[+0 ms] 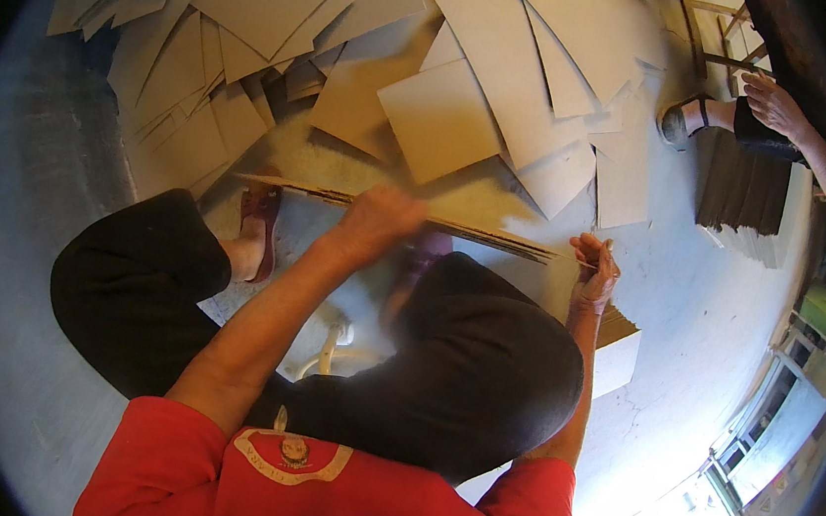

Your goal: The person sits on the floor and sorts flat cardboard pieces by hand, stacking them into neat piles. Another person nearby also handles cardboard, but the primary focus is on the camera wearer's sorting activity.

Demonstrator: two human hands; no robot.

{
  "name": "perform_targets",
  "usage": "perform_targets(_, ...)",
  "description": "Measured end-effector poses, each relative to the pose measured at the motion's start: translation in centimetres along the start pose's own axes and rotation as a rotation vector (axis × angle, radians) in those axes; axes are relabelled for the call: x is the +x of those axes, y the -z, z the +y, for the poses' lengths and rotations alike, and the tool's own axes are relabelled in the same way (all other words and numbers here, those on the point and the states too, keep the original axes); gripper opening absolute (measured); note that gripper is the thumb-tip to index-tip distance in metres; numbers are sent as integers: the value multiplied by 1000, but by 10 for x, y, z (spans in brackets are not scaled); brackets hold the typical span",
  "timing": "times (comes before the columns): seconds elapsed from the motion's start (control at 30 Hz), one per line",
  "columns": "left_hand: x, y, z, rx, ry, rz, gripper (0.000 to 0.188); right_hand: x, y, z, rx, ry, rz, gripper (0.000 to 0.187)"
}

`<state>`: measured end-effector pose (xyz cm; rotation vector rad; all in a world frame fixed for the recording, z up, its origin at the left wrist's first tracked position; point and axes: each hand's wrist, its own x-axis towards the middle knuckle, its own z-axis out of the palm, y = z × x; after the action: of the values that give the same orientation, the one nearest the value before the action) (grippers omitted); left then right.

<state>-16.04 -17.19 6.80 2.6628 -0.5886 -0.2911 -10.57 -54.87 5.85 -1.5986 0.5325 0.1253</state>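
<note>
loose cardboard sheets [446, 122] crowd the far floor from left to right, leaving no bare path there. a dark stack of sheets [742, 195] and another person's arm [820, 158] block the far right. bare grey floor [708, 296] lies open on the right, and more on the near left.

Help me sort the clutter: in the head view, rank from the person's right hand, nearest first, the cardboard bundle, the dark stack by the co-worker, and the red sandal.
From the right hand:
1. Cardboard bundle, touching, just left.
2. Dark stack, upper right.
3. Red sandal, far left.
</note>
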Motion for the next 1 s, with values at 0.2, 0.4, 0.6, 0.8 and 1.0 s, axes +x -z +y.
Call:
perform_targets(0.2,6,13,4,115,-10,210,33,1,-30,24,-14,-140,-275,51)
perform_targets(0.4,4,0,1,116,29,260,48,-2,-65,14,-245,-139,-543,70)
perform_targets(0.6,2,-1,-8,189,44,313,44,-25,-97,7,-84,-61,-457,70)
perform_targets(0.8,0,5,-10,247,67,294,48,-34,-134,-36,-701,668,-406,60)
perform_targets(1.0,-5,37,-33,-207,-4,331,55,-54,-168,-23,-1266,859,-839,36)
